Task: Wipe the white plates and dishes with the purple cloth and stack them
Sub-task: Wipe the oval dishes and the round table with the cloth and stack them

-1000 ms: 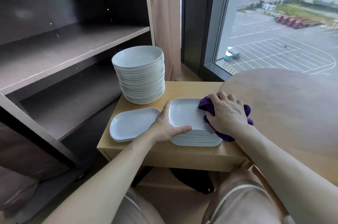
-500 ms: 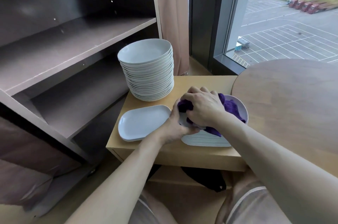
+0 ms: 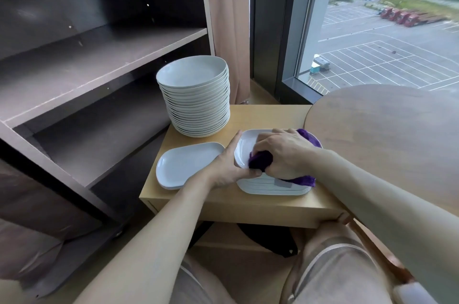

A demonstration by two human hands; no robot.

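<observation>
A stack of white rectangular plates (image 3: 273,185) sits on the low wooden table (image 3: 248,202). My right hand (image 3: 285,152) grips the purple cloth (image 3: 260,161) and presses it on the top plate (image 3: 246,144), near its left edge. My left hand (image 3: 231,167) grips the left rim of that stack, thumb at the front corner. Left of it lies a small pile of rectangular plates (image 3: 186,164). Behind stands a tall stack of round white dishes (image 3: 196,97).
A dark shelf unit (image 3: 87,75) stands to the left of the low table. A round wooden table (image 3: 387,134) overlaps its right side. A curtain (image 3: 228,18) and window are behind. My knees are below the table edge.
My right hand has swept the purple cloth from the right side of the top plate over to its left side. My left hand has stayed on the stack's left rim.
</observation>
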